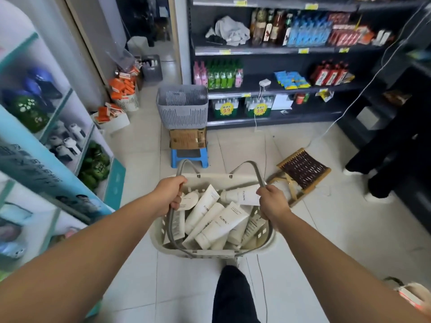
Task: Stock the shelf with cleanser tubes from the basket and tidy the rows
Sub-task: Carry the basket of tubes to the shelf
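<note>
At lower centre of the frame, a beige plastic basket [211, 252] with slotted walls hangs above the pale tiled floor [326, 229]. It is heaped with white cleanser tubes [221, 223] lying crisscross, several printed "FLORAL". The left hand [169, 194] is clenched around one grey handle [173, 226]; the right hand [272, 201] grasps the other. A dark shelf [268, 51] fills the upper right.

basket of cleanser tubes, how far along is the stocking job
Nothing looks stocked yet. The basket is full of white cleanser tubes, heaped loosely. In hand: the left hand and right hand each grip a basket handle, carrying it above the floor, off the dark shelves. Left to do: reach the right shelf, place every tube, and tidy the rows.
</note>
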Demonstrator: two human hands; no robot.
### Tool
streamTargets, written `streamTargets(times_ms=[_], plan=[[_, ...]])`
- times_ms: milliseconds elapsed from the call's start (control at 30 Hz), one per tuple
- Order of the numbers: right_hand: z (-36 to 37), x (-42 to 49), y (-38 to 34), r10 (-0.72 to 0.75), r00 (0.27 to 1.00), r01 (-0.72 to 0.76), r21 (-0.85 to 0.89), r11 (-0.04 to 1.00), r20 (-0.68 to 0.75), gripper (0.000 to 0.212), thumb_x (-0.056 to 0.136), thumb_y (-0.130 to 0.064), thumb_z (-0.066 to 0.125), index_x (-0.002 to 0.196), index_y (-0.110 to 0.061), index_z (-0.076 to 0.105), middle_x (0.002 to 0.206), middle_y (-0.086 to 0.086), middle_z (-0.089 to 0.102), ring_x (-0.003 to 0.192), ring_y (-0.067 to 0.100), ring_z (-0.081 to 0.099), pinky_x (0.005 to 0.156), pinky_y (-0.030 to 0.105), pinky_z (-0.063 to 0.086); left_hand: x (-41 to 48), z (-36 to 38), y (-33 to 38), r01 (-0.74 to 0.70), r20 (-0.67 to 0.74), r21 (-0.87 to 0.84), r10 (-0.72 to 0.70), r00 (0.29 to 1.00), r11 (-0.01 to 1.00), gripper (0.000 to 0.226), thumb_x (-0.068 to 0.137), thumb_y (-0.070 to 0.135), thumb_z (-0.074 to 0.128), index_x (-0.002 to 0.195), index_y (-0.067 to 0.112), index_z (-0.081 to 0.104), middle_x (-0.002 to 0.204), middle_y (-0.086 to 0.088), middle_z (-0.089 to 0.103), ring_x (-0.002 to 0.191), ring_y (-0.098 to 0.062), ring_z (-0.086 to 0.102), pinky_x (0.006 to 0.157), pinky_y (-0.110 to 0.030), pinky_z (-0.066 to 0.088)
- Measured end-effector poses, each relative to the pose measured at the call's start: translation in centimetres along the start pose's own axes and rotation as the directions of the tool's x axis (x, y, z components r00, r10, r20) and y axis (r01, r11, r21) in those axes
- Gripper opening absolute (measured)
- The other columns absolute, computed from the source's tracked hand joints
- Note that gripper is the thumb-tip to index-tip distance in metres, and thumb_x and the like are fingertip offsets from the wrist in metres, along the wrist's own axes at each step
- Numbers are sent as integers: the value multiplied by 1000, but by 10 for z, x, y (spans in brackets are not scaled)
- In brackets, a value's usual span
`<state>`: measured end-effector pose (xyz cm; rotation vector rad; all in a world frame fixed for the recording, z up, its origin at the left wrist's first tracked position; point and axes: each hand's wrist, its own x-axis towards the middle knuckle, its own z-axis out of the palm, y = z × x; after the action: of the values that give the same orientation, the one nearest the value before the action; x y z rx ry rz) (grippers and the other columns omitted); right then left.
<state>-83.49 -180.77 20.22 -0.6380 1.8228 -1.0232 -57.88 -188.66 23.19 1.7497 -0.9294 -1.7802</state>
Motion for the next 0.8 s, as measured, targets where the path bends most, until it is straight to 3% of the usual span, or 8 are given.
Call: streamTargets(times_ms=[267, 500, 800], plan=[[-3, 163, -64, 33, 995, -29, -42, 999, 89, 10, 88, -14, 46, 88, -6, 53, 58, 4, 35, 45, 15, 27, 42, 26, 24, 110, 43, 93, 43, -31, -65, -45, 998, 997, 33, 88, 22, 53, 63, 20, 33, 48, 5, 20, 36, -10, 14, 36, -16, 14], [-3, 271, -170, -51, 984, 66, -82, 994, 172, 10, 91, -13, 44, 89, -7, 52, 63, 7, 34, 46, 15, 27, 40, 23, 20, 182, 66, 180, -7, -94, -186, -11, 996, 982, 29, 89, 19, 51, 63, 19, 37, 47, 4, 19, 35, -11, 13, 37, -15, 14], [25, 380, -260, -102, 981, 118, -87, 989, 165, 11, 93, -13, 45, 84, -9, 51, 61, 6, 34, 48, 16, 27, 43, 26, 22, 273, 74, 289, -68, -101, -188, 50, 994, 980, 34, 88, 19, 51, 62, 21, 29, 46, 5, 20, 37, -11, 13, 37, -16, 14]])
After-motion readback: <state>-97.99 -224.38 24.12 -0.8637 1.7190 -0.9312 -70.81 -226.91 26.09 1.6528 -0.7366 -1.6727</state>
